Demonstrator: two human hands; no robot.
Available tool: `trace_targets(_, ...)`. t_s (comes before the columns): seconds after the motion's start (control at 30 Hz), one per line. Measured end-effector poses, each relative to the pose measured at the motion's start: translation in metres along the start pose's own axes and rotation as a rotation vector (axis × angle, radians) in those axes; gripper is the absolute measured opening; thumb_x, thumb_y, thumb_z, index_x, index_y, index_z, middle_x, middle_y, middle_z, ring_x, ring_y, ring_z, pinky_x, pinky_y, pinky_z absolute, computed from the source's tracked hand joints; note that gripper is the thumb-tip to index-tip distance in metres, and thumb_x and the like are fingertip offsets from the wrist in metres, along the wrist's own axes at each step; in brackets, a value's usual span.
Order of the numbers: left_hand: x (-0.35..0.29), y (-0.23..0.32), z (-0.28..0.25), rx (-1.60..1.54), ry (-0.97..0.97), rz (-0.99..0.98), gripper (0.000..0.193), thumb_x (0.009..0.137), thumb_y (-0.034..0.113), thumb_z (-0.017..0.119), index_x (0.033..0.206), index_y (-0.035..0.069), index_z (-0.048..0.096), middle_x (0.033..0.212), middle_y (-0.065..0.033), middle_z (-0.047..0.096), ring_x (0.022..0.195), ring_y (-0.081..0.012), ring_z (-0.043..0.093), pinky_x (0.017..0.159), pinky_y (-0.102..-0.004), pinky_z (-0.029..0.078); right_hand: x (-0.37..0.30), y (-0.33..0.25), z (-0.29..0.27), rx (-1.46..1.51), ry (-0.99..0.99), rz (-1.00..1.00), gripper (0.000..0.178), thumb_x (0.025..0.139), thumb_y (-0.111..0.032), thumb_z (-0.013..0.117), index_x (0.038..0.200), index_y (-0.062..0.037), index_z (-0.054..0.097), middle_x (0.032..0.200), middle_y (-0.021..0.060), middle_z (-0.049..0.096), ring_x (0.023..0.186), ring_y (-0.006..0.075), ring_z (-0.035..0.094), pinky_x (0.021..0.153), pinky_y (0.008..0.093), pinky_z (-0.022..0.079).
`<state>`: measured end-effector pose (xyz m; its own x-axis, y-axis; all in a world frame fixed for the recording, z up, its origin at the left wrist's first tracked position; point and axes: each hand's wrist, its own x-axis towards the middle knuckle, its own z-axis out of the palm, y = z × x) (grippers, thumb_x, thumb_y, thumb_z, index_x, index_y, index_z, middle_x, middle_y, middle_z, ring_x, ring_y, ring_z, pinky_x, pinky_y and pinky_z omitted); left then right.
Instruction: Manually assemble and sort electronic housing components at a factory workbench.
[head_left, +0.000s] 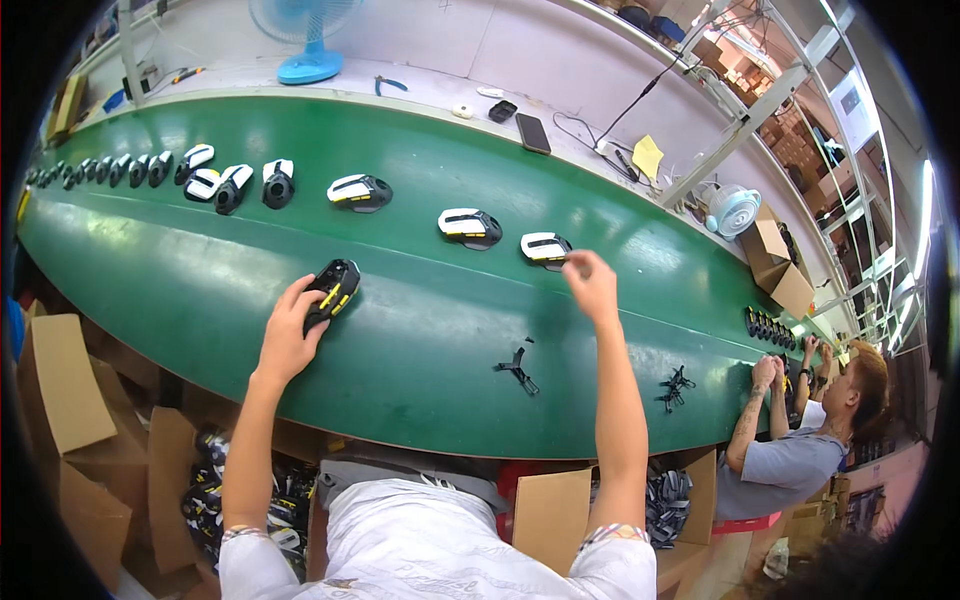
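My left hand point(291, 330) is wrapped round a black computer mouse point(337, 287) with yellow side strips, held tilted over the green table. To the right, my right hand point(592, 287) has its fingers bent together at the right end of a white-and-black mouse point(543, 249). Whether the fingertips grip that mouse or only overlap it in view, I cannot tell. Another white-and-black mouse point(469, 228) lies just left of it. Between my forearms, nearer my right one, a black branched plastic part point(517, 373) lies on the table.
More mice point(278, 184) line the table leftward. Black plastic parts point(676, 388) lie right of my forearm. Cardboard boxes point(552, 520) stand below the front edge. A phone point(532, 133) and a blue fan point(310, 65) sit on the back ledge. A co-worker point(800, 450) works at the right.
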<state>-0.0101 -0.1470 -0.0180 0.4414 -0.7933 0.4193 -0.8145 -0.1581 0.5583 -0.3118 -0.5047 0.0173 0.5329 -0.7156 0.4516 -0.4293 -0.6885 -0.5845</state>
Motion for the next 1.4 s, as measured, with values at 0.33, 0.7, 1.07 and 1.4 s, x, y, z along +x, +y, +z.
trace_targets(0.33, 0.047, 0.054, 0.039, -0.183, -0.021, 0.094, 0.023, 0.084, 0.014, 0.061, 0.096, -0.005, 0.056, 0.100, -0.0170, 0.059, 0.091, -0.0330, 0.056, 0.081, -0.0382, 0.046, -0.115, -0.098, -0.005, -0.504, -0.682, -0.042, 0.033, 0.074, -0.015, 0.067, 0.099, -0.0021, 0.050, 0.084, 0.0160, 0.061, 0.079, 0.0344, 0.063, 0.069, 0.0423, 0.052)
trace_targets(0.7, 0.066, 0.052, 0.080, -1.293, -0.493, -0.543, 0.032, 0.093, 0.033, 0.051, 0.106, 0.003, 0.053, 0.096, -0.0079, 0.063, 0.083, -0.0140, 0.062, 0.064, -0.0272, 0.052, -0.080, -0.110, 0.012, -0.381, -0.603, -0.110, 0.037, 0.071, -0.006, 0.063, 0.107, -0.0024, 0.052, 0.085, 0.0167, 0.064, 0.076, 0.0309, 0.064, 0.069, 0.0379, 0.052)
trace_targets(1.07, 0.075, 0.038, 0.078, -1.670, -0.578, -0.517, 0.031, 0.093, 0.030, 0.050, 0.101, 0.001, 0.060, 0.089, -0.0079, 0.066, 0.074, -0.0139, 0.064, 0.066, -0.0278, 0.052, -0.037, -0.134, 0.101, 1.260, -0.363, 0.312, 0.011, 0.091, -0.008, 0.056, 0.094, 0.0012, 0.061, 0.093, 0.0087, 0.064, 0.086, 0.0149, 0.060, 0.080, 0.0287, 0.046)
trace_targets(1.4, 0.071, 0.044, 0.093, -1.562, -0.466, -0.263, 0.058, 0.076, 0.006, 0.069, 0.127, 0.002, 0.041, 0.117, -0.0127, 0.051, 0.106, -0.0193, 0.054, 0.089, -0.0310, 0.046, -0.044, -0.112, 0.122, 0.686, -0.202, 0.393, 0.021, 0.091, -0.016, 0.056, 0.097, 0.0030, 0.061, 0.080, 0.0031, 0.062, 0.071, 0.0077, 0.056, 0.062, 0.0226, 0.045)
